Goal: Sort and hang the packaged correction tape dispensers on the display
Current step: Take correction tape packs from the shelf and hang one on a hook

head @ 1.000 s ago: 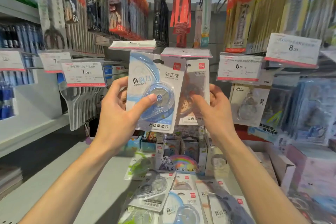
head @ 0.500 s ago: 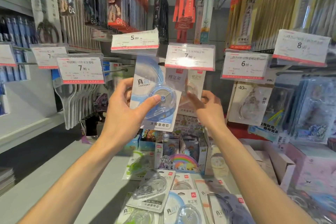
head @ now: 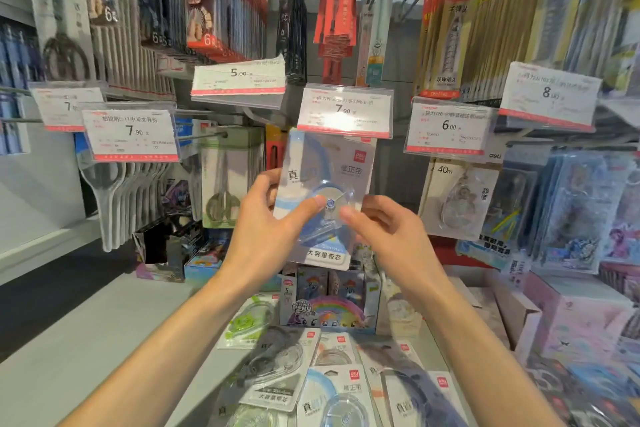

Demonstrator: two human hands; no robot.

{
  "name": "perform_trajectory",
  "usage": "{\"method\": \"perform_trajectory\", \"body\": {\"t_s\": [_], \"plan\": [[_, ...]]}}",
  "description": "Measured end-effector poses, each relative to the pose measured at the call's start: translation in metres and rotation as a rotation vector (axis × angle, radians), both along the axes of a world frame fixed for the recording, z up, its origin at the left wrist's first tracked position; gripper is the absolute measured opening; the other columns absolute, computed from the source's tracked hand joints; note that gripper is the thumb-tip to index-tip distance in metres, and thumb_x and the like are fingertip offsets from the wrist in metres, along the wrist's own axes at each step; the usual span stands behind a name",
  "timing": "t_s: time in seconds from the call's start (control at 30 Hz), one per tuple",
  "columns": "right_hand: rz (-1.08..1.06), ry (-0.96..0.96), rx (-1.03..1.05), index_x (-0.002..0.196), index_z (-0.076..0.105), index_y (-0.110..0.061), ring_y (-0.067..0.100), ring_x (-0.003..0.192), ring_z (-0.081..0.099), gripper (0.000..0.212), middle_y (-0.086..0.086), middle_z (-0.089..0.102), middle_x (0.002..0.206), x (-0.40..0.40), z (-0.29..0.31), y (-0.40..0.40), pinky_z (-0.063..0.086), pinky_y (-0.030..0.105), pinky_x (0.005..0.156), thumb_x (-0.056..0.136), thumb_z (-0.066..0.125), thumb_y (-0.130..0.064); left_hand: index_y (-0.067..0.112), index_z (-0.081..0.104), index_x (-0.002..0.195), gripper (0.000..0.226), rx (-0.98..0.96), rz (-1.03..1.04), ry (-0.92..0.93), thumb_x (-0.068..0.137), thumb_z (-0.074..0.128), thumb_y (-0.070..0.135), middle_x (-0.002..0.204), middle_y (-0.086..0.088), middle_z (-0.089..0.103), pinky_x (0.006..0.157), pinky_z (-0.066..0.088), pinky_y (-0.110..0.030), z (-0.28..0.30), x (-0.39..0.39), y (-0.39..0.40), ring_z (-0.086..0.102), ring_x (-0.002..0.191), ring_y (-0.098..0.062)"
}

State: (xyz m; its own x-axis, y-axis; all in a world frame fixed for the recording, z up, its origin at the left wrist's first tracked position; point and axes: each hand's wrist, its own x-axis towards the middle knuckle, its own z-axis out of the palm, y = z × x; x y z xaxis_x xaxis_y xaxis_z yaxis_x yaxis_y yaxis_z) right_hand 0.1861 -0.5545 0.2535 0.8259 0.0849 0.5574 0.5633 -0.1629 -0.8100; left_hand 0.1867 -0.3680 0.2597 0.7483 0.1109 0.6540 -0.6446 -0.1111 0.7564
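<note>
Bright overhead shop light, glare on plastic price tags (head: 344, 111), blurred, warped edges.

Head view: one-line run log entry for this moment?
left hand: pinches blue correction tape pack | right hand: steadies pack | pack: under 7.90 tag

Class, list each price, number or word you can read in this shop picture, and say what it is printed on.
"5.00": torn white price tag
"7.90": clear-sleeved price tag above the held blue correction tape pack
"6.00": price tag
"40m": hanging white-carded tape pack
"PONY": rainbow box
Small print on the tags: blurred.
</note>
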Motion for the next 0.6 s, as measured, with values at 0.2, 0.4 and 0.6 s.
{"method": "perform_trajectory", "body": {"t_s": [0.2,0.4,0.6], "plan": [[-0.004,0.061,0.188,0.113,0.067,-0.02,0.01,0.092,0.079,0.023,-0.008,0.082,0.101,0.004,-0.006,-0.009,0.058,0.014,0.071,0.093,0.076,-0.028,0.034,0.062,0.116,0.03,0.035,0.071,-0.004,0.09,0.077,0.032,0.103,0.014,0.072,0.08,0.053,-0.014,0.012,0.001,0.0,0.067,0.092,0.007],[-0.074,0.035,0.218,0.11,0.066,-0.022,0.011,0.095,0.078,0.021,-0.008,0.082,0.102,0.005,-0.014,-0.025,0.058,0.017,0.073,0.093,0.073,-0.032,0.019,0.067,0.106,0.008,-0.068,-0.072,-0.087,0.099,0.066,0.021,0.094,0.003,0.075,0.069,0.057,-0.021,0.05,-0.014,0.001,0.07,0.082,-0.005],[-0.06,-0.043,0.236,0.11,0.064,-0.021,0.011,0.097,0.078,0.017,-0.005,0.082,0.102,0.008,-0.007,-0.019,0.056,0.016,0.079,0.097,0.072,-0.027,0.016,0.065,0.092,0.014,-0.177,-0.195,-0.1,0.103,0.059,0.022,0.068,0.001,0.073,0.055,0.053,-0.023,0.077,-0.027,-0.006,0.064,0.056,-0.013]]}}
